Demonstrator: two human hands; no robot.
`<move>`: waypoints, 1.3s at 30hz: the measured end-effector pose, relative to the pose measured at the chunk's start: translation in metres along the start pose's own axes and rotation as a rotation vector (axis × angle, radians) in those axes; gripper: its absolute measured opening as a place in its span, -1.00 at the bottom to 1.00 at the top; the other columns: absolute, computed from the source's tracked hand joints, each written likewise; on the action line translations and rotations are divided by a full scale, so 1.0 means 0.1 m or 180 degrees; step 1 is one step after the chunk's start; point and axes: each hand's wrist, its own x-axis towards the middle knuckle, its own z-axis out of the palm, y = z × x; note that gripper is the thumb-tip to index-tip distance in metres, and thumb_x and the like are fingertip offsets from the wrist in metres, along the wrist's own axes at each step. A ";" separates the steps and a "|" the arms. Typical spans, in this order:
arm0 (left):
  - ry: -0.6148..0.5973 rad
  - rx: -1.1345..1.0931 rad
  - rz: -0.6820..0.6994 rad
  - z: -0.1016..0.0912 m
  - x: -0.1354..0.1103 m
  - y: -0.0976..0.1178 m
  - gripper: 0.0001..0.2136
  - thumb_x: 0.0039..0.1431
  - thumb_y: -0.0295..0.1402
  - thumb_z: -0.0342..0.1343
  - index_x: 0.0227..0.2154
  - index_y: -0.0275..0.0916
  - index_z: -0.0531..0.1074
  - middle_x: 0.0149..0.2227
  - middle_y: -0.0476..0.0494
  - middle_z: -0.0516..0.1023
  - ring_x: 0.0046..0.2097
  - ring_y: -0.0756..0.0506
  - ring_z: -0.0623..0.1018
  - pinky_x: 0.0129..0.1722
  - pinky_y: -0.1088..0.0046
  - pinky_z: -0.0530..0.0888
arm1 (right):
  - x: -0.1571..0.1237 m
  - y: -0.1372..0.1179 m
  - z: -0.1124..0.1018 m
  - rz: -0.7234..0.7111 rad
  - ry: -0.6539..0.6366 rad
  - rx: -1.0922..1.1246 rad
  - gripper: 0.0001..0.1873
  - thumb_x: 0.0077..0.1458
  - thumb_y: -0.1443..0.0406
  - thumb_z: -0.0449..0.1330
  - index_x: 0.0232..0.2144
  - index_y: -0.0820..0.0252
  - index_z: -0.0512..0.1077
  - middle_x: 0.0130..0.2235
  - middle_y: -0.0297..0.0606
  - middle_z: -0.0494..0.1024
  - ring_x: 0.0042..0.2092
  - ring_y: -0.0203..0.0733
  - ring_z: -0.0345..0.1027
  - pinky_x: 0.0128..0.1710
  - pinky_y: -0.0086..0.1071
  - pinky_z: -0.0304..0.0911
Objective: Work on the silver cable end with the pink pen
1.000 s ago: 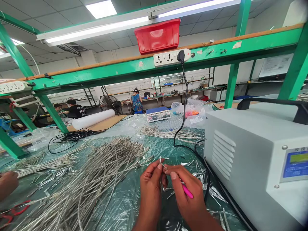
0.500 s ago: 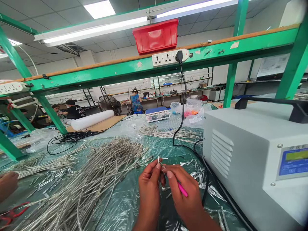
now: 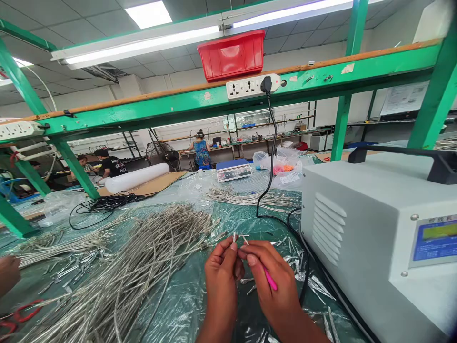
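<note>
My left hand is pinched on a small silver metal piece that sticks up above the fingertips. My right hand is closed round a thin pink-handled tool, its metal tip meeting the piece. Both hands hover over the plastic-covered green bench. A large heap of silver braided cables lies just left of them. Small loose metal bits are scattered to the right.
A grey machine with a blue display stands close at the right, its black power cord running up to a socket strip. Another person's hand and red scissors are at the left edge. People work at far benches.
Both hands have shifted slightly left and up, keeping their pinch. The tool tip sits a little higher against the piece.
</note>
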 end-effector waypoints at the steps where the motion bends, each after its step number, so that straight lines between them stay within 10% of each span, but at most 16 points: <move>1: 0.0014 -0.0003 -0.0013 -0.01 0.01 0.00 -0.64 -0.11 -0.25 0.38 -0.26 -0.30 0.49 -0.61 0.09 0.33 -0.62 0.12 0.18 -0.62 0.62 0.13 | 0.00 -0.02 0.00 -0.0023 -0.0104 0.0095 -0.73 0.28 0.41 0.02 -0.10 0.12 0.47 -0.14 -0.17 0.53 -0.11 -0.20 0.44 -0.16 -0.35 0.41; 39: 0.0001 0.0316 0.0365 0.01 -0.03 -0.01 -0.69 -0.13 -0.24 0.41 -0.37 -0.32 0.51 -0.45 -0.09 0.55 -0.40 0.01 0.45 -0.36 0.53 0.43 | -0.02 -0.03 0.00 -0.0092 -0.0247 0.0062 -0.70 0.27 0.44 0.04 -0.05 0.08 0.45 -0.11 -0.20 0.51 -0.05 -0.19 0.39 -0.07 -0.30 0.37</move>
